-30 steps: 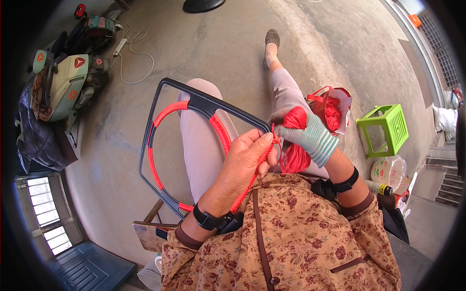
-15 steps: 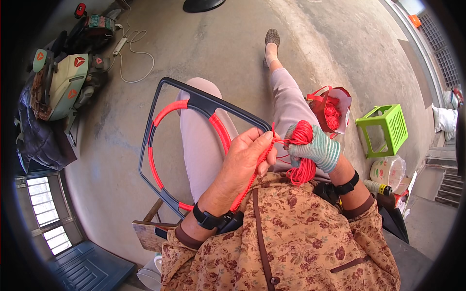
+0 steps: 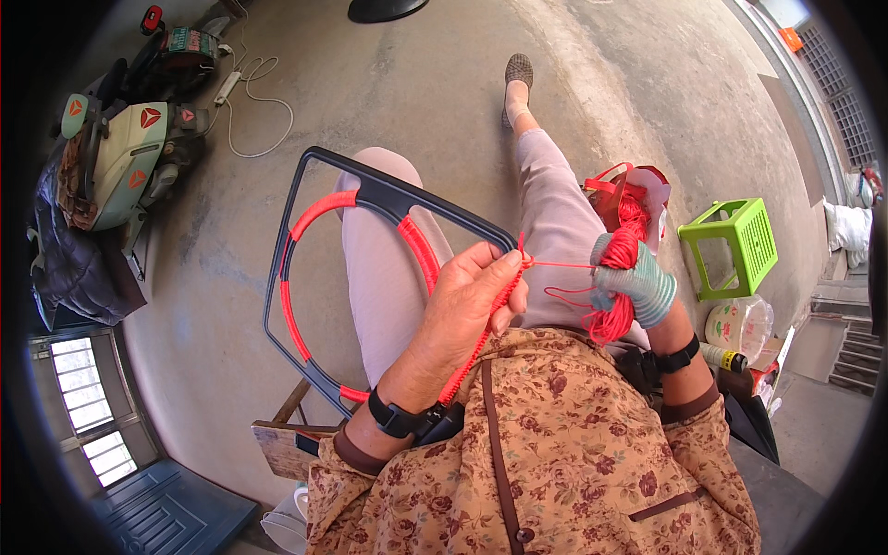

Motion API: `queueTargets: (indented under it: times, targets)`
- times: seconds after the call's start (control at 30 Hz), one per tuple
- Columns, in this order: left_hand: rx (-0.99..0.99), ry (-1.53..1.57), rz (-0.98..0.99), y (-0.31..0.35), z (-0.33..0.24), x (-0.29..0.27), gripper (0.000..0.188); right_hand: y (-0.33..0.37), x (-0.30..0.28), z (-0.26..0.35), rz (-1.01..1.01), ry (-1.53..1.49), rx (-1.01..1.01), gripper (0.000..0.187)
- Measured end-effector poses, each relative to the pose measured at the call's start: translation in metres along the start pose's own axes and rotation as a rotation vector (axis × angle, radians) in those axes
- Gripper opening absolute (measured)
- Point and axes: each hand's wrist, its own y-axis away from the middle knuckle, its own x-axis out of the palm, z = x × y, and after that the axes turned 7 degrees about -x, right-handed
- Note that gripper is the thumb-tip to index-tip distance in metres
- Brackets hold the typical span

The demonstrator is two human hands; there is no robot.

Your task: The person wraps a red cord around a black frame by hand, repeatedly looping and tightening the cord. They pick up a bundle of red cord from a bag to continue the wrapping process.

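A black frame (image 3: 294, 208) with a round inner ring, partly wrapped in red cord, rests over my lap. My left hand (image 3: 476, 291), bare, is closed around the frame's right side, thumb and fingertips pinching at the cord-wrapped edge. In a striped green-and-white glove, my right hand (image 3: 636, 282) is closed around a bundle of red cord (image 3: 614, 319), whose loops stick out above and below the fist. A taut strand of cord runs from the frame near my left fingertips to my right hand. A loose loop hangs below that strand.
On the floor at the right stand a red bag (image 3: 655, 190) with red cord and a green plastic stool (image 3: 740, 245). An electric scooter (image 3: 139, 157) is parked at the left, near a white power strip (image 3: 228, 88) with its cable. A wooden board (image 3: 282, 449) lies by my left elbow.
My right hand has moved to the right with the cord bundle, away from my left hand. The strand between them is longer and straight. My left hand and the frame have stayed in place.
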Motion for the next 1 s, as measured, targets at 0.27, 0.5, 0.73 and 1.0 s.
queueTargets:
  times: [0.27, 0.5, 0.73, 1.0]
  targets:
    - [-0.006, 0.008, 0.005, 0.001, -0.002, 0.001, 0.022, -0.006, -0.004, -0.007, -0.031, 0.153, -0.027, 0.021]
    - [-0.002, -0.002, 0.007, 0.000, 0.000, -0.001, 0.022, -0.013, 0.014, 0.016, -0.012, 0.073, -0.126, 0.035]
    - [0.000, -0.017, 0.009, 0.001, -0.001, 0.000, 0.023, -0.015, 0.042, 0.017, 0.274, -0.063, -0.048, 0.041]
    - [0.009, 0.007, 0.024, -0.001, 0.001, -0.003, 0.019, -0.022, 0.037, 0.004, 0.214, -0.126, -0.212, 0.027]
